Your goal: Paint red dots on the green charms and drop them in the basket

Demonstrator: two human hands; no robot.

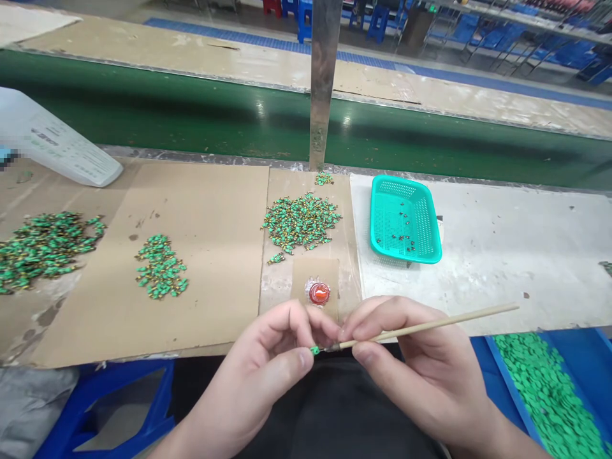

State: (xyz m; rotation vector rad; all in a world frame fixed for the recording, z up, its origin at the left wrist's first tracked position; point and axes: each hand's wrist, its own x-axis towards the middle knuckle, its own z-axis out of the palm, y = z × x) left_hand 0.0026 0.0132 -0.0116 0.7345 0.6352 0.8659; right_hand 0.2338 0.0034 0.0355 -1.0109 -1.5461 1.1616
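Note:
My left hand (275,357) is closed, pinching a small green piece (314,350) between thumb and fingers. In my right hand (411,357) is a thin wooden-handled tool (444,324), gripped like a pen and slanting up to the right. Its narrow greyish tip meets or nearly meets the green piece; the exact contact is too small to make out. Just beyond my fingers, a small round dish of glossy red-orange liquid (319,292) sits on a cardboard square. A pile of small green and gold-brown pieces (301,220) lies behind it.
Further piles of these pieces lie left on the cardboard (161,268) and at the far left (45,248). A turquoise basket (433,245) at right holds several tiny dark pieces. A metal post (324,83) stands behind. Below right, a blue bin (514,389) contains green discs.

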